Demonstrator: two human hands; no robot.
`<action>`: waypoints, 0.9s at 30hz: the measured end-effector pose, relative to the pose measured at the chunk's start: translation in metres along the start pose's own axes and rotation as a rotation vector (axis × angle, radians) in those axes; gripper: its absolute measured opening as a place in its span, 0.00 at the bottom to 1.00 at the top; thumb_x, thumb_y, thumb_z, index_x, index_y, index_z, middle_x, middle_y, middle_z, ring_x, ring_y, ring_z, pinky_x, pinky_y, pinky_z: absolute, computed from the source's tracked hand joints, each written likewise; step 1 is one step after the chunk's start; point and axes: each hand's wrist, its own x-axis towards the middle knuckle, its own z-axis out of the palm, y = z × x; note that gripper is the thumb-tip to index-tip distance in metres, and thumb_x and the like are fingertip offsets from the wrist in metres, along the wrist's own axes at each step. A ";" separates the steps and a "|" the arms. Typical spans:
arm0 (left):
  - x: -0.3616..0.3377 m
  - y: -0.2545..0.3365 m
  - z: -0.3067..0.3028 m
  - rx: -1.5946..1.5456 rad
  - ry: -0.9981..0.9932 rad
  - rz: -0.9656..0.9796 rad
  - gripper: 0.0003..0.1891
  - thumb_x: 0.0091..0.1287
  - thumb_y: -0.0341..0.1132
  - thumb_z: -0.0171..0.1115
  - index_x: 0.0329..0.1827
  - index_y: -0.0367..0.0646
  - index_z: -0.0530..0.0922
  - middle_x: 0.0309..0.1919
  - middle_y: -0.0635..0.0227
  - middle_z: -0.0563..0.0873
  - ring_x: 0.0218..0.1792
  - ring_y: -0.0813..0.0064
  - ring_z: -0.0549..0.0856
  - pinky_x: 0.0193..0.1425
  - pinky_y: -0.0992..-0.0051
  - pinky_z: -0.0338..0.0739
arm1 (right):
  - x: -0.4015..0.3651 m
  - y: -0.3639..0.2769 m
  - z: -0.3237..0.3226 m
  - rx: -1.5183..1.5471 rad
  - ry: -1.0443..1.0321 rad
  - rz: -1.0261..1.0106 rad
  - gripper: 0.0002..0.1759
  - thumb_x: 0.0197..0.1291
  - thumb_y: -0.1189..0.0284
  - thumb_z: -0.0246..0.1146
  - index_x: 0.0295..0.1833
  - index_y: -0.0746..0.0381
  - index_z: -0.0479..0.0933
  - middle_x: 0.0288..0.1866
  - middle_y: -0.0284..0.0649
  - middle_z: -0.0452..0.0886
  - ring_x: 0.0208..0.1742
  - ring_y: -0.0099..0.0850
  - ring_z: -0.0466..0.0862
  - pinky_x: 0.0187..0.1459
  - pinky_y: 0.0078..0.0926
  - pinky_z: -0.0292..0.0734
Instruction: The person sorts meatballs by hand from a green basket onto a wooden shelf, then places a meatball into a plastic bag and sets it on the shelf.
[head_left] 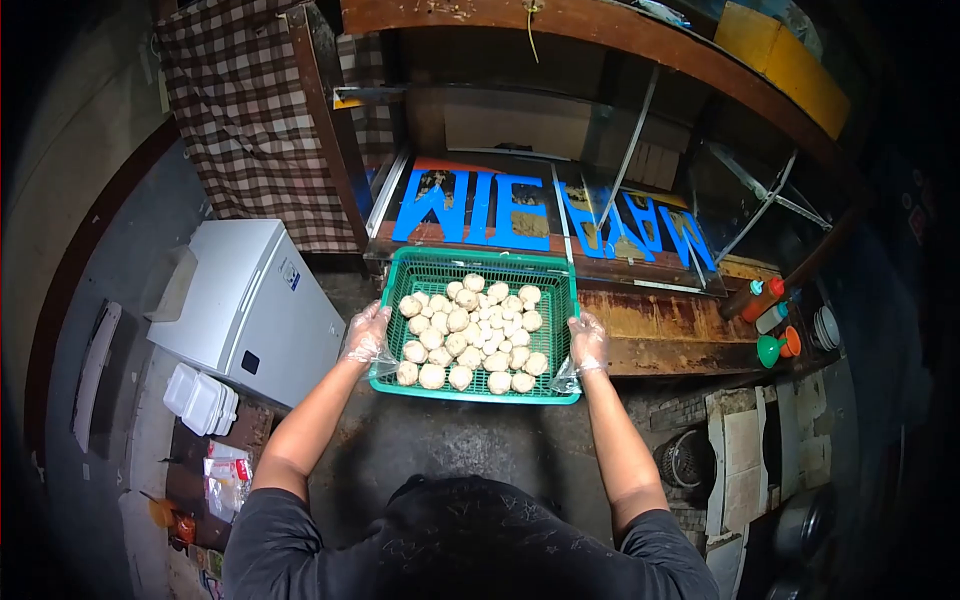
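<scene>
A green plastic basket (480, 398) with slatted sides is held out level before me, above the floor. Many pale, round meatballs (457, 320) in larger and smaller sizes lie inside it. My left hand (368, 333), in a clear plastic glove, is closed on the basket's left side. On the opposite side my right hand (588, 345), gloved the same way, grips the rim. The fingertips of both hands are partly hidden by the basket wall.
Ahead stands a glass display case (470, 205) with blue lettering, above a worn wooden counter (650, 330). Sauce bottles (765, 298) and a green funnel (768, 350) are at right. A white fridge (265, 310) and foam boxes (200, 398) are at left.
</scene>
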 end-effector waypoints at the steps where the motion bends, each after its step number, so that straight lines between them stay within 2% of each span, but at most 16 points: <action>1: -0.002 0.000 -0.004 0.107 -0.024 -0.008 0.22 0.73 0.38 0.60 0.66 0.34 0.77 0.54 0.60 0.87 0.53 0.75 0.83 0.62 0.74 0.73 | -0.003 -0.011 -0.006 -0.034 -0.050 0.001 0.18 0.65 0.66 0.65 0.56 0.65 0.80 0.47 0.48 0.88 0.48 0.36 0.87 0.53 0.32 0.78; 2: -0.002 0.001 -0.007 0.213 -0.049 -0.012 0.22 0.74 0.39 0.59 0.66 0.34 0.76 0.54 0.59 0.87 0.53 0.75 0.83 0.62 0.73 0.74 | -0.006 -0.022 -0.012 -0.068 -0.097 0.001 0.19 0.66 0.65 0.64 0.58 0.65 0.79 0.48 0.49 0.88 0.49 0.37 0.87 0.53 0.33 0.78; 3: -0.026 0.039 -0.006 0.293 -0.101 -0.007 0.24 0.73 0.36 0.60 0.69 0.34 0.73 0.51 0.59 0.87 0.50 0.77 0.83 0.59 0.73 0.76 | -0.007 -0.027 -0.018 -0.015 -0.192 -0.007 0.23 0.65 0.67 0.63 0.63 0.67 0.76 0.53 0.52 0.86 0.55 0.42 0.86 0.58 0.35 0.77; 4: -0.021 0.027 -0.012 0.294 -0.105 -0.011 0.24 0.73 0.36 0.60 0.69 0.34 0.73 0.51 0.59 0.87 0.50 0.77 0.83 0.59 0.73 0.76 | -0.006 -0.024 -0.022 -0.018 -0.191 -0.001 0.23 0.65 0.67 0.63 0.63 0.67 0.76 0.53 0.52 0.86 0.55 0.42 0.86 0.58 0.35 0.77; 6: -0.010 -0.004 -0.031 0.199 -0.334 0.054 0.26 0.72 0.32 0.61 0.71 0.34 0.69 0.48 0.60 0.87 0.50 0.79 0.83 0.57 0.75 0.76 | -0.008 -0.015 -0.030 -0.174 -0.237 -0.225 0.26 0.65 0.68 0.62 0.66 0.70 0.74 0.58 0.56 0.83 0.61 0.48 0.83 0.64 0.37 0.74; 7: -0.019 0.005 -0.031 -0.027 -0.364 -0.009 0.29 0.69 0.28 0.62 0.73 0.39 0.68 0.45 0.63 0.87 0.47 0.80 0.83 0.54 0.75 0.78 | -0.011 -0.020 -0.038 -0.280 -0.308 -0.239 0.31 0.65 0.69 0.60 0.72 0.71 0.67 0.67 0.60 0.76 0.68 0.53 0.76 0.70 0.41 0.68; 8: -0.018 0.002 -0.036 -0.027 -0.369 -0.017 0.29 0.69 0.28 0.62 0.73 0.39 0.68 0.45 0.63 0.87 0.47 0.80 0.83 0.54 0.75 0.78 | -0.018 -0.023 -0.043 -0.284 -0.309 -0.230 0.31 0.65 0.69 0.60 0.72 0.71 0.67 0.67 0.60 0.76 0.68 0.53 0.76 0.70 0.41 0.68; 10: -0.014 -0.002 -0.047 0.303 -0.377 0.099 0.30 0.66 0.27 0.64 0.73 0.43 0.70 0.43 0.63 0.84 0.44 0.75 0.83 0.53 0.72 0.79 | -0.030 -0.031 -0.051 -0.500 -0.375 -0.287 0.35 0.66 0.69 0.59 0.76 0.69 0.60 0.71 0.62 0.70 0.72 0.55 0.71 0.72 0.42 0.65; 11: -0.015 -0.002 -0.048 0.297 -0.381 0.097 0.30 0.66 0.27 0.64 0.73 0.43 0.70 0.43 0.63 0.84 0.44 0.75 0.83 0.53 0.72 0.79 | -0.034 -0.037 -0.054 -0.514 -0.424 -0.236 0.37 0.66 0.68 0.58 0.78 0.67 0.56 0.73 0.61 0.67 0.74 0.55 0.68 0.74 0.43 0.62; 13: -0.029 0.017 -0.046 0.619 -0.269 0.380 0.32 0.63 0.26 0.67 0.73 0.47 0.70 0.44 0.62 0.82 0.42 0.70 0.82 0.52 0.71 0.80 | -0.044 -0.039 -0.053 -0.527 -0.392 -0.239 0.38 0.66 0.68 0.58 0.78 0.67 0.56 0.73 0.61 0.68 0.73 0.55 0.69 0.74 0.43 0.63; 18: -0.031 0.026 -0.040 0.467 -0.215 0.406 0.32 0.61 0.29 0.69 0.71 0.45 0.72 0.55 0.55 0.81 0.49 0.58 0.84 0.58 0.63 0.79 | -0.060 -0.059 -0.041 -0.489 -0.237 -0.230 0.35 0.63 0.69 0.63 0.74 0.68 0.63 0.72 0.61 0.69 0.72 0.53 0.71 0.73 0.41 0.64; 19: -0.033 0.037 -0.040 0.549 -0.163 0.565 0.30 0.62 0.30 0.69 0.69 0.43 0.73 0.56 0.53 0.81 0.52 0.55 0.84 0.59 0.62 0.79 | -0.062 -0.059 -0.036 -0.456 -0.158 -0.273 0.28 0.62 0.71 0.64 0.68 0.68 0.71 0.68 0.58 0.73 0.70 0.52 0.74 0.71 0.41 0.68; 20: -0.035 0.048 -0.038 0.627 -0.112 0.725 0.28 0.62 0.30 0.68 0.67 0.41 0.74 0.58 0.52 0.80 0.55 0.52 0.83 0.61 0.60 0.78 | -0.063 -0.062 -0.031 -0.458 -0.153 -0.269 0.28 0.62 0.71 0.64 0.68 0.68 0.71 0.68 0.58 0.73 0.70 0.52 0.74 0.71 0.41 0.68; 23: -0.033 0.069 -0.029 0.517 -0.122 0.726 0.23 0.63 0.31 0.68 0.62 0.37 0.77 0.58 0.51 0.80 0.58 0.51 0.81 0.63 0.60 0.76 | -0.067 -0.079 -0.018 -0.320 0.060 -0.491 0.18 0.60 0.78 0.66 0.57 0.66 0.77 0.60 0.51 0.80 0.63 0.48 0.80 0.65 0.40 0.74; 25: -0.031 0.083 -0.021 0.406 -0.163 0.730 0.20 0.62 0.30 0.68 0.58 0.36 0.79 0.56 0.51 0.81 0.58 0.53 0.80 0.65 0.61 0.74 | -0.072 -0.091 -0.008 -0.305 0.078 -0.493 0.18 0.60 0.78 0.66 0.57 0.66 0.77 0.59 0.51 0.80 0.62 0.48 0.80 0.65 0.39 0.74; 27: -0.022 0.093 -0.010 0.372 -0.194 0.771 0.18 0.62 0.30 0.69 0.55 0.37 0.81 0.52 0.53 0.83 0.54 0.53 0.84 0.60 0.62 0.78 | -0.076 -0.097 0.005 -0.293 0.093 -0.502 0.18 0.60 0.78 0.66 0.57 0.65 0.77 0.57 0.51 0.82 0.60 0.48 0.81 0.63 0.38 0.75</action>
